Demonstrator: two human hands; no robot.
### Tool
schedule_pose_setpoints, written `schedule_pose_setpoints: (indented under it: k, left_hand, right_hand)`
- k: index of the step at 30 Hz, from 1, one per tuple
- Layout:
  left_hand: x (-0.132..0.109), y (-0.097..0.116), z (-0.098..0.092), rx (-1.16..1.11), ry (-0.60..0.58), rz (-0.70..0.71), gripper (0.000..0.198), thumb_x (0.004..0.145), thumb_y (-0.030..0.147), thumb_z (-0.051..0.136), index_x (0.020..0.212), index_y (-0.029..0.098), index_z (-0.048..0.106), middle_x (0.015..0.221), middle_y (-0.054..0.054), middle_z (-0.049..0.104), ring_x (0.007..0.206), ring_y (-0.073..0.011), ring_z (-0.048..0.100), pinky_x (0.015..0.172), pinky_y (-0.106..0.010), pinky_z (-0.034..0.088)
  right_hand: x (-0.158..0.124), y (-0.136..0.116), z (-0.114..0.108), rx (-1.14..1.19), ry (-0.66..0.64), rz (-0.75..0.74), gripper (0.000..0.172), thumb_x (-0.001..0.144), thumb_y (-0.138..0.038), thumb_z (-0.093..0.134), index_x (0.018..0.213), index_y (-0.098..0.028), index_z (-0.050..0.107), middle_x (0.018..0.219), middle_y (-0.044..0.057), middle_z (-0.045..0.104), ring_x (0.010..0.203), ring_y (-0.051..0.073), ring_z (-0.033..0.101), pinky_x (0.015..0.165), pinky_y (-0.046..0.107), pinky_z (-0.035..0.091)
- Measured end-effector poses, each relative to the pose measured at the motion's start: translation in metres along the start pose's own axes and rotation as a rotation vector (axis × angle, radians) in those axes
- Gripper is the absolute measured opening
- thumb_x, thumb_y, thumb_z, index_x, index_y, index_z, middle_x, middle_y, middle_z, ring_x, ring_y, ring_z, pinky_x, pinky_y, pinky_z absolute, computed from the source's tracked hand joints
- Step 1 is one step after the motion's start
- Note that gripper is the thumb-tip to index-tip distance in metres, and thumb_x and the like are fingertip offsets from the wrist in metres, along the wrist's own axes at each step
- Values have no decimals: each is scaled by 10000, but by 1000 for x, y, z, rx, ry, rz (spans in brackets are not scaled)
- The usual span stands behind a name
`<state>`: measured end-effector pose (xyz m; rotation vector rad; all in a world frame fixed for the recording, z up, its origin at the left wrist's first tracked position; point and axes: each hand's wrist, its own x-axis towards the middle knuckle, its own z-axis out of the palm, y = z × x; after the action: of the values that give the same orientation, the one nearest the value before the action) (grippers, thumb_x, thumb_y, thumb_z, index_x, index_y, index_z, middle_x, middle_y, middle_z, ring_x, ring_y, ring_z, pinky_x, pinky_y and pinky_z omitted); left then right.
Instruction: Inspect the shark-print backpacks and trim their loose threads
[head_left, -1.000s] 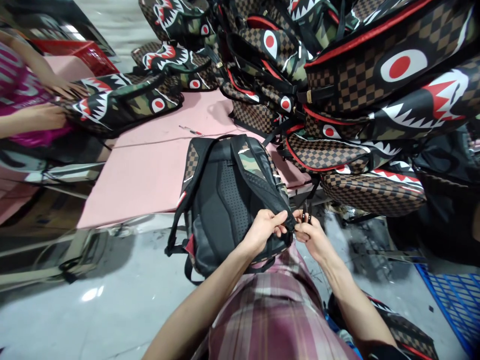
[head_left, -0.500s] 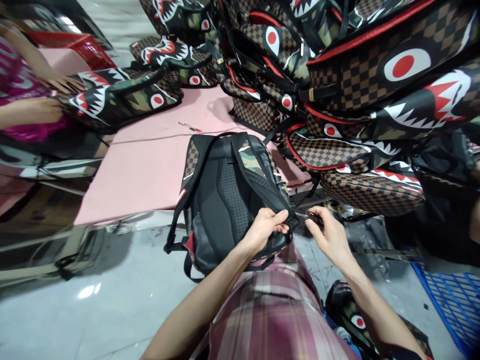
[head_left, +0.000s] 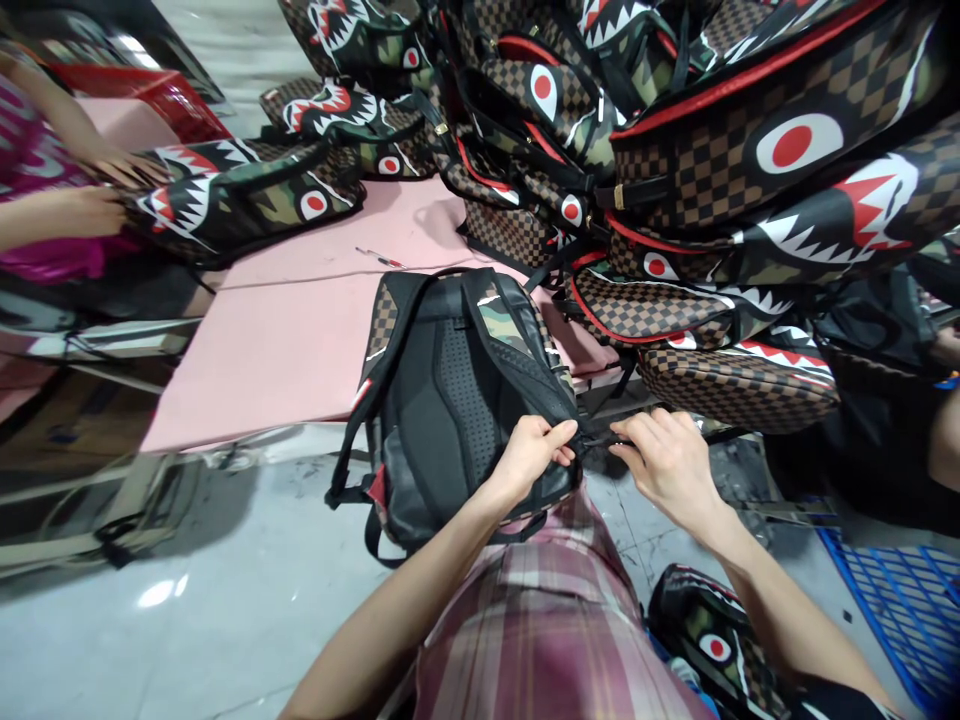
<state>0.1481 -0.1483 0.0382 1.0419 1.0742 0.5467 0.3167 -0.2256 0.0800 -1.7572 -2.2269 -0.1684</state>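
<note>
A black backpack rests back side up at the table's front edge, against my lap, with its padded shoulder straps facing me. My left hand is closed on the lower end of the right-hand shoulder strap. Just right of it, my right hand pinches a thin black strap end that stretches between both hands. Some small shiny detail shows at the right fingertips, too small to name. The other shoulder strap hangs loose over the bag's left side.
Shark-print backpacks are heaped at the right and back of the pink table. A small pen-like tool lies behind my bag. At left, a co-worker's hands touch another backpack. A blue crate and a bag are on the floor.
My right hand has closed its fingers and turned slightly, and a black strap end now spans the gap between the hands. My left hand has barely moved.
</note>
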Motion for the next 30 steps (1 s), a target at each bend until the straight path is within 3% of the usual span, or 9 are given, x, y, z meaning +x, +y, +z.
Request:
schedule_pose_setpoints:
  k: [9, 14, 18, 21, 25, 30]
  left_hand:
    - [0, 0, -1, 54, 4, -2, 327, 748, 326, 589, 522, 89, 594, 483, -59, 599, 415, -96, 521, 482, -207, 403]
    - [-1, 0, -1, -18, -38, -27, 334, 741, 335, 603, 523, 83, 588, 478, -51, 592, 402, -84, 508, 465, -193, 388]
    - [-2, -1, -2, -66, -57, -44, 334, 743, 340, 604, 533, 82, 579, 479, -48, 591, 396, -80, 505, 458, -188, 382]
    - [-1, -1, -3, -28, -53, -35, 342, 755, 331, 588, 521, 82, 577, 473, -48, 586, 396, -80, 504, 456, -188, 378]
    - [0, -2, -4, 15, -51, -24, 333, 768, 318, 566, 533, 83, 586, 477, -44, 587, 398, -82, 503, 463, -193, 385]
    - [1, -2, -1, 39, -49, -12, 344, 769, 326, 562, 525, 85, 584, 472, -44, 583, 396, -83, 498, 458, -195, 380]
  right_hand:
    - [8, 8, -1, 142, -69, -6, 99, 852, -266, 532, 878, -195, 595, 801, 27, 649, 734, 172, 499, 666, 318, 265]
    - [11, 15, 17, 600, -141, 174, 169, 801, -356, 592, 874, -204, 608, 781, 14, 634, 724, 164, 520, 685, 301, 323]
    - [6, 15, 37, 1066, -77, 378, 274, 827, -439, 517, 935, -193, 571, 797, 19, 633, 687, 160, 547, 627, 285, 370]
    - [2, 18, 34, 843, -42, 354, 252, 811, -420, 556, 932, -203, 600, 804, 26, 632, 736, 175, 545, 674, 304, 366]
    - [2, 25, 13, 434, -71, 97, 205, 842, -373, 541, 905, -203, 637, 765, 34, 639, 712, 168, 518, 695, 318, 313]
    - [10, 22, 10, 411, -127, 6, 203, 846, -366, 535, 886, -194, 635, 793, 41, 658, 718, 167, 523, 696, 319, 310]
